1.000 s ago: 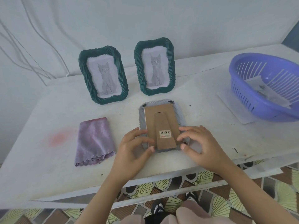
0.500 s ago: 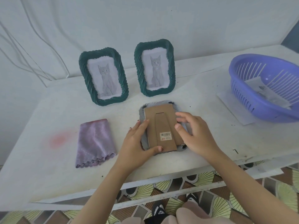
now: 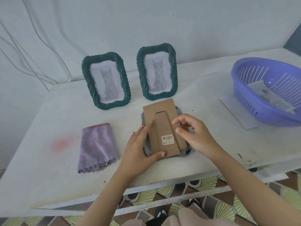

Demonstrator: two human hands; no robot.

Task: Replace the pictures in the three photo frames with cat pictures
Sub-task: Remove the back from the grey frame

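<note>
Two dark green frames stand upright at the back of the table, the left frame (image 3: 106, 80) and the right frame (image 3: 157, 71), each showing a grey cat picture. A third frame (image 3: 178, 111) lies face down near the front edge, mostly hidden. Its brown cardboard backing (image 3: 160, 119) with a barcode sticker is tilted up, its far edge raised off the frame. My left hand (image 3: 140, 145) grips the backing's left and near edge. My right hand (image 3: 194, 134) pinches its right edge.
A folded purple cloth (image 3: 97, 146) lies left of the hands. A purple plastic basket (image 3: 268, 92) with paper pictures inside sits at the right on a white sheet (image 3: 234, 110). The white table (image 3: 48, 168) has a pink stain at the left. White cables hang on the wall.
The cardboard backing lay flat in the face-down frame; now its far edge has lifted clear of the frame. Both hands moved from the near end up along its sides.
</note>
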